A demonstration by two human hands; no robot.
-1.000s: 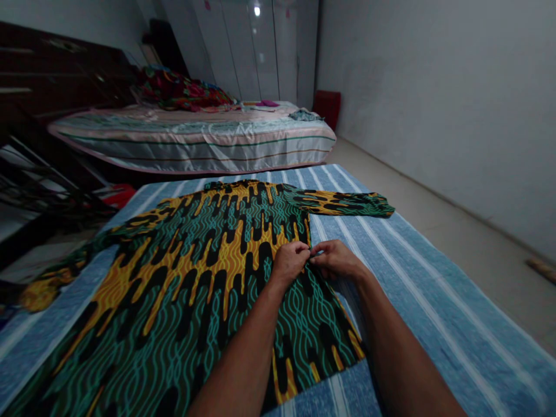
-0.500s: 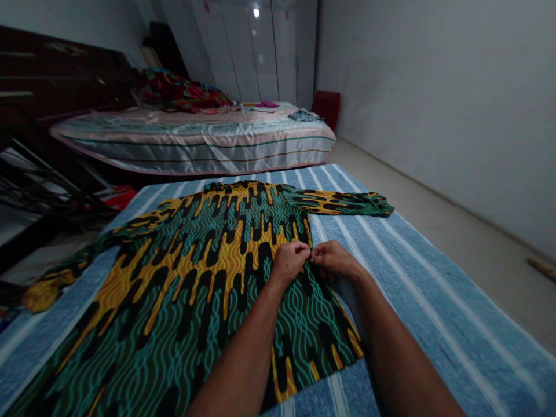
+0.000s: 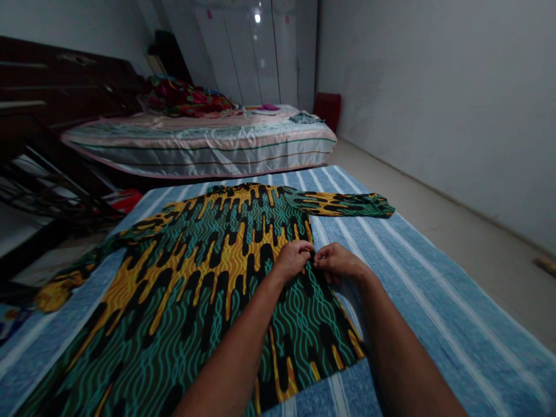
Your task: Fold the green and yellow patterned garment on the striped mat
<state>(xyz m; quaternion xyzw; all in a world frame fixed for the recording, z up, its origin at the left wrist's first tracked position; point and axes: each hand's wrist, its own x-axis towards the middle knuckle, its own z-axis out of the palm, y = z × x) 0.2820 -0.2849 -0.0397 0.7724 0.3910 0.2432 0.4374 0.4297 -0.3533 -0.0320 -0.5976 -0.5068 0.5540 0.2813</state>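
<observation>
Both the left hand and the right hand pinch the side edge of the patterned shirt, closed on its fabric. The shirt lies spread across a blue striped cloth; past the shirt come a cloth-covered bed and, farther, a pale wardrobe.

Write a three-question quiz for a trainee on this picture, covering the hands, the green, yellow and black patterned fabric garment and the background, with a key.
1. True or false: the left hand and the right hand are close together at one side edge of the green, yellow and black patterned fabric garment.
2. In this view, the crumpled red floral fabric lies on the pale, striped, shiny bedcover toward which end? A) left B) right
3. Fill in the colours: the garment is spread on a ____ cloth with ____ stripes.

Key: 1. True. 2. A. 3. Blue; white.
</observation>
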